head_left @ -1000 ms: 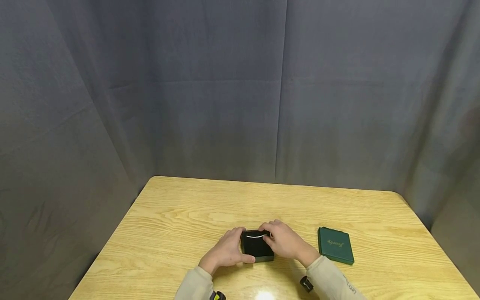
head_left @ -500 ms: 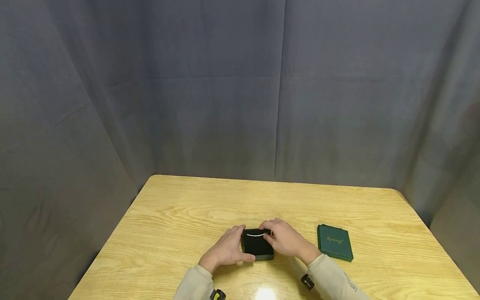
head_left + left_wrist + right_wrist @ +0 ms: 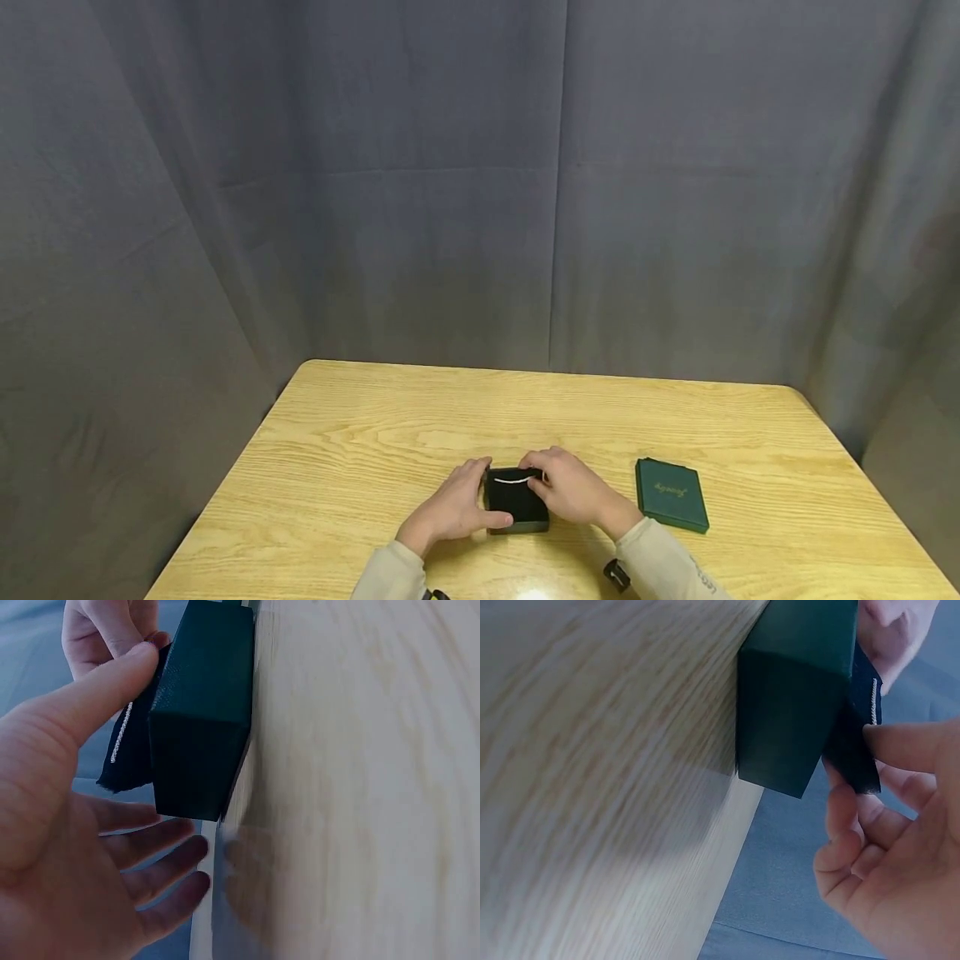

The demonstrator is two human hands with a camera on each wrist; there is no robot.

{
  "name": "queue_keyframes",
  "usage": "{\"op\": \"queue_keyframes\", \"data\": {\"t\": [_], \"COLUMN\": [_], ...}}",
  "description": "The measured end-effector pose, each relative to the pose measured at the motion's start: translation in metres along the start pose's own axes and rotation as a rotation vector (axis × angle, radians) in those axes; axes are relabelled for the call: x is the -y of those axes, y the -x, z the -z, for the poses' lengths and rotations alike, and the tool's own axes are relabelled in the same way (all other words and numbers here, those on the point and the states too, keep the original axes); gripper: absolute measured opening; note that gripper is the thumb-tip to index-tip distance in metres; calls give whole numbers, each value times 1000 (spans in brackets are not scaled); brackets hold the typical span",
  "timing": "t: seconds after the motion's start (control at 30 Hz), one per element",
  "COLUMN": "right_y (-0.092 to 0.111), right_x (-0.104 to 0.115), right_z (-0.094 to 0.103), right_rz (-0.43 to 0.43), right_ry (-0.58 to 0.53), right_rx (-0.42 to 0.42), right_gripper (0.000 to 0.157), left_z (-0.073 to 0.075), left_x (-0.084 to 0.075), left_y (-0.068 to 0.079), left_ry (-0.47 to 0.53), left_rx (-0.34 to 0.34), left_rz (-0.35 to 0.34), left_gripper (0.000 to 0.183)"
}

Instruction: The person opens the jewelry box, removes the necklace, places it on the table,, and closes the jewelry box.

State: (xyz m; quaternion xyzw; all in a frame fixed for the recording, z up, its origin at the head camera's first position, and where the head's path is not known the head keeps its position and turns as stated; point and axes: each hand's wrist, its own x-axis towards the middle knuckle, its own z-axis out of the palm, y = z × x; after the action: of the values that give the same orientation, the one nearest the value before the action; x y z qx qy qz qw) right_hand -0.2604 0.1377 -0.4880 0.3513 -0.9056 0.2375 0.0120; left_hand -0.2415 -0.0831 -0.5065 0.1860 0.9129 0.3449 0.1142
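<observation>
A dark green jewelry box (image 3: 525, 527) sits on the table in front of the person, with a black pad (image 3: 517, 502) at its top. Across the pad's far part runs a thin silver chain (image 3: 512, 481). The left hand (image 3: 447, 510) spans the box's left side, thumb on the near edge; its other fingers look loose and spread in the left wrist view, beside the box (image 3: 199, 712). At the far right corner the right hand (image 3: 572, 492) pinches the pad, thumb on top and fingers beneath. In the right wrist view the pad (image 3: 849, 750) stands raised out of the box.
To the right lies a flat green lid (image 3: 671, 493) with gold lettering. The wooden table (image 3: 360, 433) has its far edge against a grey curtain (image 3: 435, 208). Dark straps hang at both beige sleeves (image 3: 392, 575).
</observation>
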Motion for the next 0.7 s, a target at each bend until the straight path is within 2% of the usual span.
{"op": "queue_keyframes", "data": {"t": [0.1,0.3,0.47,0.7], "right_y": [0,-1,-1,-2], "right_x": [-1,-2,-2,-3], "right_z": [-1,-3,-4,-4], "right_rz": [-6,-17,-19,-36], "right_ry": [-6,-30,-46,-63], "right_rx": [4,-6,-15,-14], "right_gripper": [19,18,17,15], "left_z": [0,0,0,1], "left_x": [0,1,1,3], "left_y": [-1,-2,-4,-7], "left_ry": [13,-38,-64,-44], "left_rx": [-56,-147,-173,-172], "left_rz": [-39,-122,-135,-123], "left_gripper": [83,54,37,33]}}
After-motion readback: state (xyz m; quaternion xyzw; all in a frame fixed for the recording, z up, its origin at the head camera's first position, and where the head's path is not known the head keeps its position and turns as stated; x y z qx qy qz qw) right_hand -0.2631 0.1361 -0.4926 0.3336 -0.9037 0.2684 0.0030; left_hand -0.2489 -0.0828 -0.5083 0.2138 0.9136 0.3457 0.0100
